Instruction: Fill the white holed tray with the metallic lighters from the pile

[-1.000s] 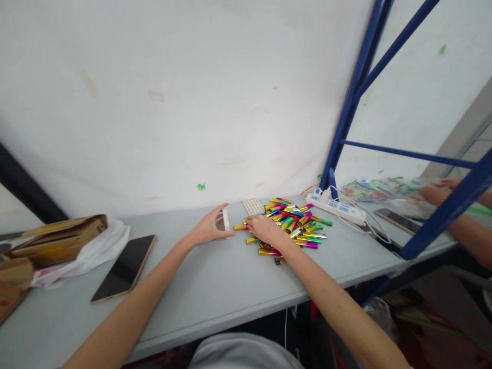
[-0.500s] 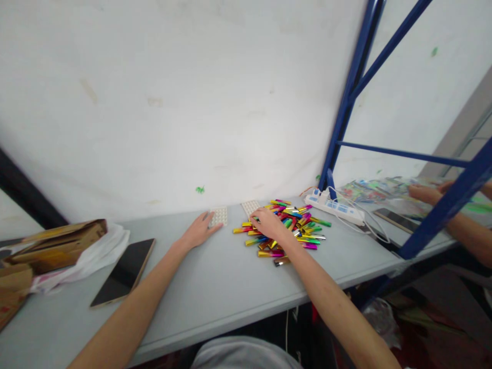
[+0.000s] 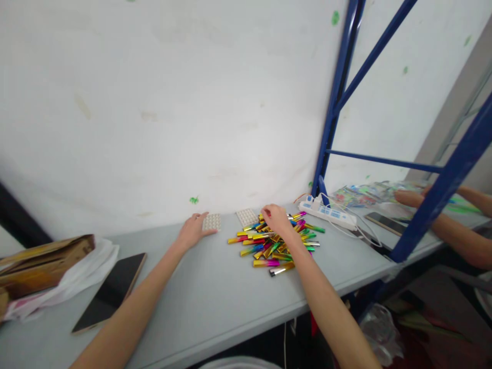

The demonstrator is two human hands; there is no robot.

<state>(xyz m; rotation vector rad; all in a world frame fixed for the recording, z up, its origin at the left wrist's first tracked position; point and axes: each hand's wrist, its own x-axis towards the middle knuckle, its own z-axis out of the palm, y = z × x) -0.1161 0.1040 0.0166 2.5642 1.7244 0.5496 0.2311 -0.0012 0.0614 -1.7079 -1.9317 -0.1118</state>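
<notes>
A dark-screened mobile device (image 3: 107, 293) is laid well left of the pile of metallic-coloured tubes (image 3: 265, 249), heaped on a grey table (image 3: 200, 302). Left of the pile, a white dimpled tray (image 3: 212, 222) is bracketed by the widely parted thumb and fingers of the left hand (image 3: 191, 231). The pile's far side is reached over by the right hand (image 3: 277, 219), fingers curled; whether anything is gripped cannot be told. A second tray (image 3: 246, 217) is set just beyond the pile's left part.

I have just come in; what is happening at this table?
At a grey table, someone works bare-handed. The left hand is spread around a pale gridded block. The right hand is over the far part of a pile of shiny coloured tubes; whether it grips one is unclear. A second gridded block lies between the hands.
</notes>
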